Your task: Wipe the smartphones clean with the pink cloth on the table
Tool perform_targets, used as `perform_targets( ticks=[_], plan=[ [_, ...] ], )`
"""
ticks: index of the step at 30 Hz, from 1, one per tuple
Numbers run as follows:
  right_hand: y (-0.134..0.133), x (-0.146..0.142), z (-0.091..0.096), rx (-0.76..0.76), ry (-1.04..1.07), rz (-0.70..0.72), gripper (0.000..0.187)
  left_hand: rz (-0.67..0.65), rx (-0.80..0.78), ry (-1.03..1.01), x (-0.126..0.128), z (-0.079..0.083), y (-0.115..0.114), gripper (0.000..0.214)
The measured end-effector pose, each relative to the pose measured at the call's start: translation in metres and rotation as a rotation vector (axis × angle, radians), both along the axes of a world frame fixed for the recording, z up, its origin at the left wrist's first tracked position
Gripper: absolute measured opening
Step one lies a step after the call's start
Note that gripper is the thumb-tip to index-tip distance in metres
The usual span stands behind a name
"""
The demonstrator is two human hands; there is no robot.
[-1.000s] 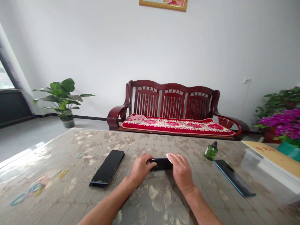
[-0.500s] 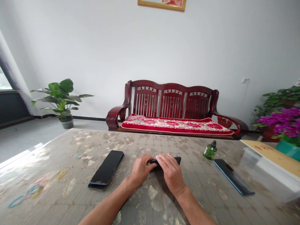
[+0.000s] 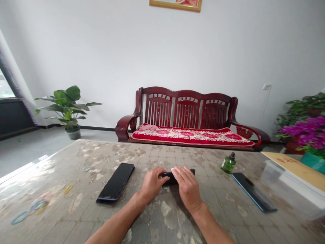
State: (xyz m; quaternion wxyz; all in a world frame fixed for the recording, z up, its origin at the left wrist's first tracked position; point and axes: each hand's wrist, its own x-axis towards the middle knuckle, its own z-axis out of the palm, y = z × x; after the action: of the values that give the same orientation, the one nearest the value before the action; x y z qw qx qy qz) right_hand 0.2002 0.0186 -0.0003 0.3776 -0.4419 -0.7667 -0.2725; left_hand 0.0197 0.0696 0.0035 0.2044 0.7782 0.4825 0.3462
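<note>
A black phone (image 3: pixel 191 172) lies crosswise on the patterned table (image 3: pixel 165 217) in front of me. My left hand (image 3: pixel 151 183) is curled around its left end and grips it. My right hand (image 3: pixel 186 188) rests on top of the phone with its fingers laid across it, covering most of the screen. Only the phone's left tip and right end show.
A second black phone (image 3: pixel 116 183) lies to the left and a third phone (image 3: pixel 254 191) to the right, beside a small green bottle (image 3: pixel 228 163). Coloured rubber bands (image 3: pixel 30 210) are scattered at the left edge. A clear plastic box (image 3: pixel 291 189) sits at the right.
My right hand has slid left along the phone, from its right end to over its middle, leaving the right end uncovered. My left hand has kept its grip.
</note>
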Motion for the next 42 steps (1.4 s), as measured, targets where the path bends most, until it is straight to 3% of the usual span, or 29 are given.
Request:
perform_targets(
  ticks=[5, 15, 23, 29, 36, 42],
  plan=[
    [-0.001, -0.01, 0.001, -0.03, -0.027, 0.055, 0.037, -0.022, 0.019, 0.012, -0.001, 0.0, -0.001, 0.01],
    [0.008, 0.055, -0.012, -0.014, 0.21, -0.139, 0.035, -0.001, -0.008, 0.076, -0.003, 0.008, -0.002, 0.006],
    [0.012, 0.056, -0.026, -0.129, 0.542, -0.18, 0.037, -0.054, 0.066, 0.211, -0.005, 0.016, -0.005, 0.005],
    [0.014, 0.057, -0.034, -0.166, 0.674, -0.227, 0.035, -0.104, 0.122, 0.328, -0.002, 0.021, -0.007, 0.01],
    [0.015, 0.056, -0.036, -0.236, 0.796, -0.185, 0.035, -0.118, 0.145, 0.464, 0.014, 0.028, -0.011, 0.011],
    [0.017, 0.058, -0.039, -0.248, 0.877, -0.124, 0.035, -0.128, 0.12, 0.499, 0.047, 0.038, -0.013, 0.008]
  ],
)
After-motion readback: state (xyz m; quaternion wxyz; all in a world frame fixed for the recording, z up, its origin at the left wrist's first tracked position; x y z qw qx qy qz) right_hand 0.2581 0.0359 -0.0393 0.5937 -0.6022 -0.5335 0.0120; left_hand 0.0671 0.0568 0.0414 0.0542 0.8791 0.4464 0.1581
